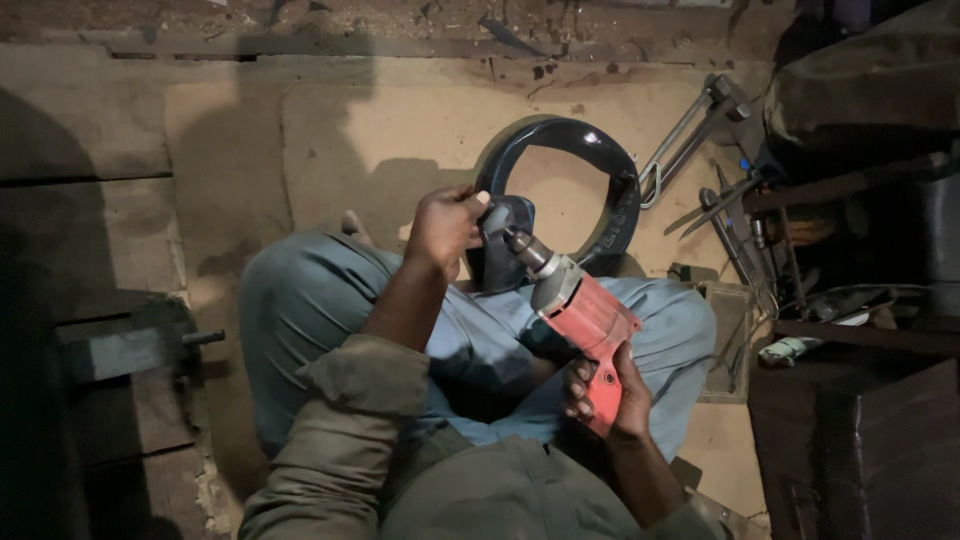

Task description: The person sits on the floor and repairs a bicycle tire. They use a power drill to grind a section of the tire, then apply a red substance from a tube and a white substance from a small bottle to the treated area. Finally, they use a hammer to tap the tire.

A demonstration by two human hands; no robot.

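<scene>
A person sits cross-legged on the floor [400, 130], which is covered with flat, dusty sheets of brownish board, rough and littered at the far edge. The right hand [612, 392] is wrapped tight around the pistol handle of a red power drill [585, 325], whose body is matte red plastic with a dull grey metal nose and chuck pointing up and away toward a dark, glossy ring-shaped piece [590, 185]. That ring stands on edge just beyond the knees, smooth and curved like a wide band (metal or hard plastic, I cannot tell which). The left hand [445, 225] has its grip closed on a lower lobe of the ring, fingers curled over its edge, right beside the drill's tip. Pale blue trousers [320, 300] are soft and creased. To the right lie long thin metal tools [700, 130], grey and scuffed, near a dark box.
</scene>
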